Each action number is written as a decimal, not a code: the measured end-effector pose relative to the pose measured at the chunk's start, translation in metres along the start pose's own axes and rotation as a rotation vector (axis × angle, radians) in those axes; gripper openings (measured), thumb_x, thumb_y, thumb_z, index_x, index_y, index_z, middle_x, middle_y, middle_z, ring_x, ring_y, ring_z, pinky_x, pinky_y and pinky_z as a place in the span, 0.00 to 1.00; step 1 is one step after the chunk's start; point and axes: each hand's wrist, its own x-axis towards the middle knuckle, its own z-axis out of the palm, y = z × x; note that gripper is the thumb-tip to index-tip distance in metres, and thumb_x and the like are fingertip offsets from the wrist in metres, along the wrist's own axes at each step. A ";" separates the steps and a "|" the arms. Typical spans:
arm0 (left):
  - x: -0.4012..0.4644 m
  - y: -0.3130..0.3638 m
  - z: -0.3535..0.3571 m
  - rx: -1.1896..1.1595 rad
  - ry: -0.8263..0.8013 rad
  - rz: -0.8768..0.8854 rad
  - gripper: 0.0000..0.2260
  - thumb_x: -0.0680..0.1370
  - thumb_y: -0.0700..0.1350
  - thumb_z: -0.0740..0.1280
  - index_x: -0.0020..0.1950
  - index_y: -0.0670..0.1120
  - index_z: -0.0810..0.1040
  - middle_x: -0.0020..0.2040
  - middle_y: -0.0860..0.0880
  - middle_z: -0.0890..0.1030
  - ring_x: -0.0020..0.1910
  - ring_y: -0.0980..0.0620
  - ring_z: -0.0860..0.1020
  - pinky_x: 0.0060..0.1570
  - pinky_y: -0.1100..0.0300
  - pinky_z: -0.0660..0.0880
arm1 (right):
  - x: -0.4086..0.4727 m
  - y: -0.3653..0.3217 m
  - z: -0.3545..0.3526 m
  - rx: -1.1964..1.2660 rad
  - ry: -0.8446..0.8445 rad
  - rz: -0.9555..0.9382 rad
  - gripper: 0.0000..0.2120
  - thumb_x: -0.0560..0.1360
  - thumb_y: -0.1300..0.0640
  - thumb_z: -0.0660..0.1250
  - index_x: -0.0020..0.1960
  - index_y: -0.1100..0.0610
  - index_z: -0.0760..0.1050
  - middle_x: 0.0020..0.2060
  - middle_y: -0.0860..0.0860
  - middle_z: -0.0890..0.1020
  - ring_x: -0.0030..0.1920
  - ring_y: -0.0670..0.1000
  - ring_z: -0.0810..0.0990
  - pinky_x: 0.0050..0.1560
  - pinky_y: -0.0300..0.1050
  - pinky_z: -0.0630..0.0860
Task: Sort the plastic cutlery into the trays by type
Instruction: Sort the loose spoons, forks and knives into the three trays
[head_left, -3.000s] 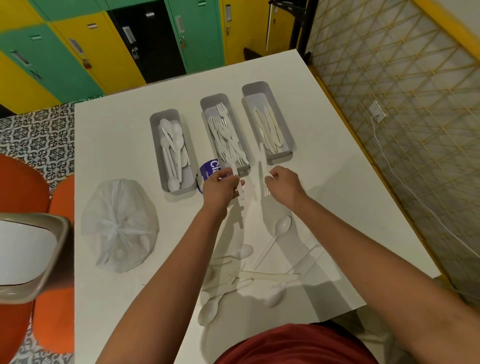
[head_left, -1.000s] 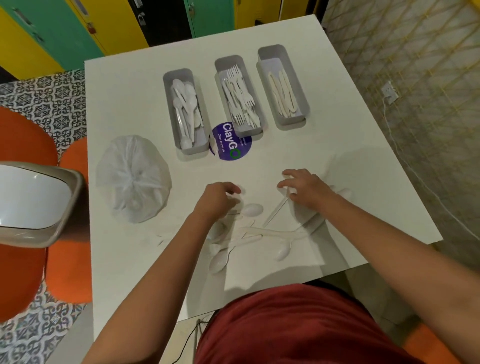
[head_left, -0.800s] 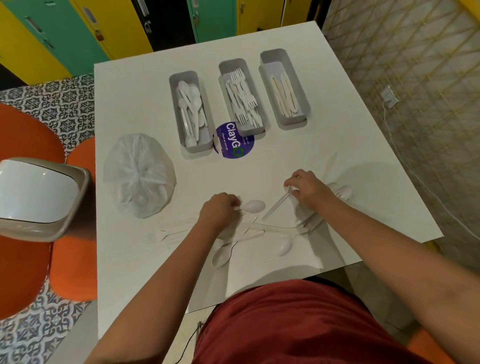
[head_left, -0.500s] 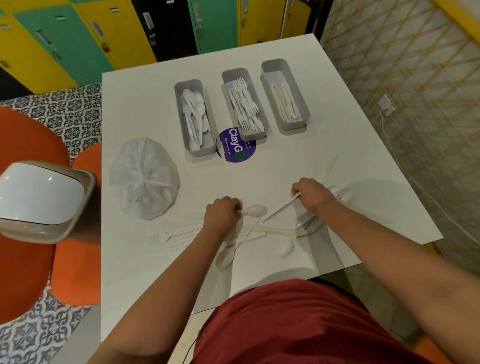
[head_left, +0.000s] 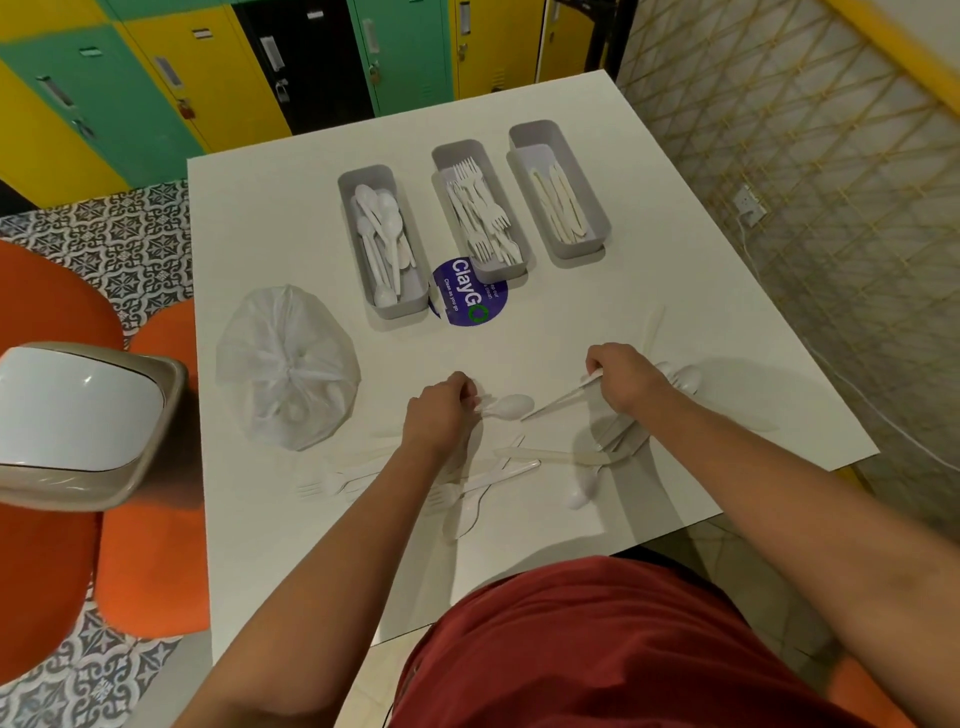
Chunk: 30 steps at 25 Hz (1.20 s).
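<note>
left hand (head_left: 439, 410): a white spoon (head_left: 506, 406) is pinched by its handle | right hand (head_left: 621, 382): a white knife (head_left: 558, 401) is gripped, tip angled down-left | loose cutlery (head_left: 519, 462) is scattered on the table (head_left: 270, 218) near both hands | trays: spoon tray (head_left: 384, 244), fork tray (head_left: 480, 208), knife tray (head_left: 558, 189) are lined up farther back

The person wears a dark red garment (head_left: 613, 649); both forearms are bare.

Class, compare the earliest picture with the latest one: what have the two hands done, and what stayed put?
Both hands came back from the trays to the loose pile. The left hand now grips a spoon; the right hand pinches a long thin utensil, type unclear. The three trays, sticker and plastic bag stayed in place.
</note>
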 end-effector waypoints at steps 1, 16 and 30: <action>0.001 0.000 -0.004 -0.094 0.017 0.005 0.05 0.79 0.42 0.61 0.49 0.42 0.75 0.45 0.45 0.80 0.45 0.43 0.77 0.46 0.54 0.71 | -0.002 -0.002 -0.002 0.013 0.017 0.002 0.17 0.68 0.76 0.53 0.51 0.64 0.74 0.48 0.60 0.76 0.42 0.55 0.71 0.41 0.43 0.65; 0.000 0.011 -0.066 -1.471 -0.152 -0.449 0.14 0.80 0.31 0.55 0.64 0.38 0.71 0.44 0.47 0.78 0.41 0.56 0.77 0.41 0.68 0.78 | -0.018 -0.046 -0.007 0.345 0.092 0.016 0.13 0.81 0.61 0.50 0.58 0.67 0.68 0.46 0.63 0.75 0.44 0.58 0.74 0.44 0.49 0.70; 0.006 -0.003 -0.070 -1.316 -0.008 -0.483 0.14 0.77 0.30 0.58 0.61 0.37 0.75 0.42 0.48 0.81 0.42 0.53 0.78 0.51 0.61 0.76 | 0.005 -0.126 -0.022 0.428 -0.087 0.056 0.05 0.77 0.64 0.55 0.51 0.63 0.67 0.46 0.58 0.71 0.45 0.55 0.70 0.35 0.43 0.65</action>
